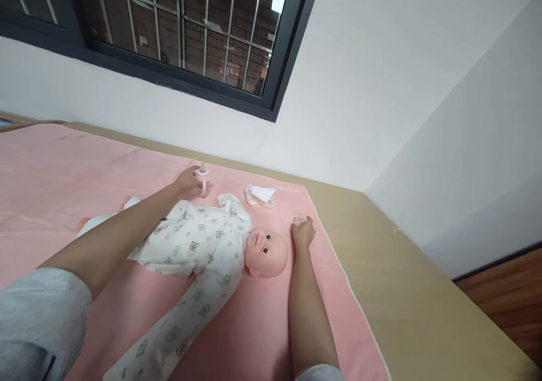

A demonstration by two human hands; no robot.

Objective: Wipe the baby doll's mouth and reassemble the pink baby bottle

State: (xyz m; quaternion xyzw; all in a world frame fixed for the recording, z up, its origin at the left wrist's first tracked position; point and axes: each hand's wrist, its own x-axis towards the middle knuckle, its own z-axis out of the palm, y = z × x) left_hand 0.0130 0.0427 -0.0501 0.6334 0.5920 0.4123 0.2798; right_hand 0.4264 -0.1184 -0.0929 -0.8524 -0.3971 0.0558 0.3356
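Note:
A baby doll [266, 251] in a white printed outfit lies on its back on a pink mat [254, 324], head to the right. My left hand [188, 180] reaches over the doll's body, its fingers round a pink baby bottle [203, 176] that stands upright with its teat up. Beyond the doll's head, my right hand [303, 234] rests low over the mat. Its fingers are closed on a small clear cap [300, 220], mostly hidden by the hand. Between the hands lies an opened pack of white wipes [261, 195].
The mat covers a wooden surface [364, 245] that runs along a white wall [339, 87]. Above is a dark-framed window [271, 101] with metal bars. A small pale hook-like thing [397, 231] shows at the right edge of the wood.

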